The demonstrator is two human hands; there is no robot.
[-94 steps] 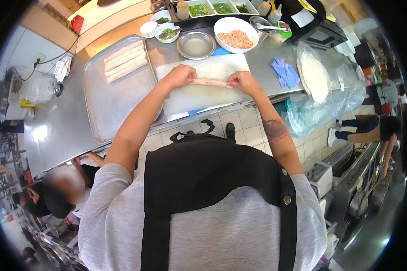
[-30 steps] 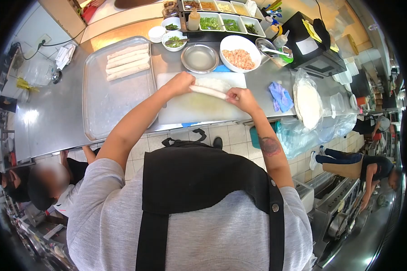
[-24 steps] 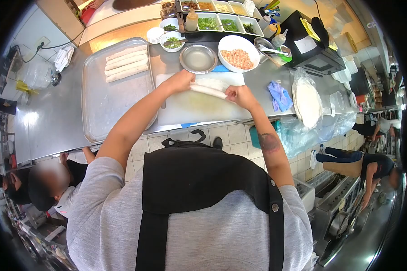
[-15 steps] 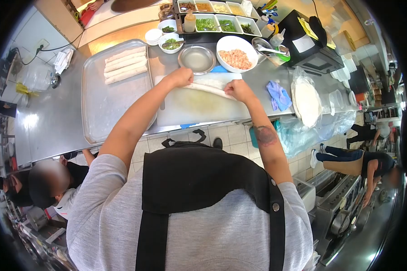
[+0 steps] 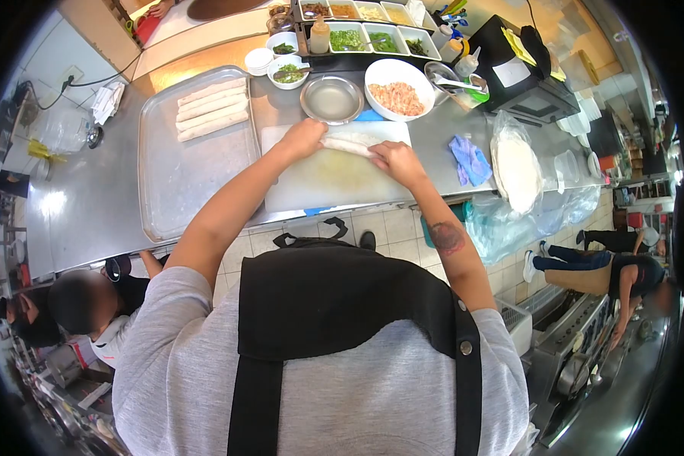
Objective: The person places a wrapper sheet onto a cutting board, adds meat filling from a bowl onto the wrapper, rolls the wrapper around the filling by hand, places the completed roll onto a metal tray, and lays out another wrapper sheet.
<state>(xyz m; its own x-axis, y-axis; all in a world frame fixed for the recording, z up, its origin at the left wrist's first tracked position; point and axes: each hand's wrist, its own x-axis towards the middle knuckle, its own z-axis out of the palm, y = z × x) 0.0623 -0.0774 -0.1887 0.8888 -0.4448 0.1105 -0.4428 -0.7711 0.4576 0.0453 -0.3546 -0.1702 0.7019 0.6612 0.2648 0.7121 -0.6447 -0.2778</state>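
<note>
Vs earlier, your R hand (image 5: 397, 162) is a bit further L; it & L hand (image 5: 305, 138) grip roll (image 5: 347, 145) ends. Board (image 5: 334, 184) stretches near-side twd counter (image 5: 91, 204) edge, tray (image 5: 194, 178) just L.

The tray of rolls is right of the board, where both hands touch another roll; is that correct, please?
Not quite: the head view shows the tray of rolls left of the board, where the left hand and right hand touch another roll.
</note>
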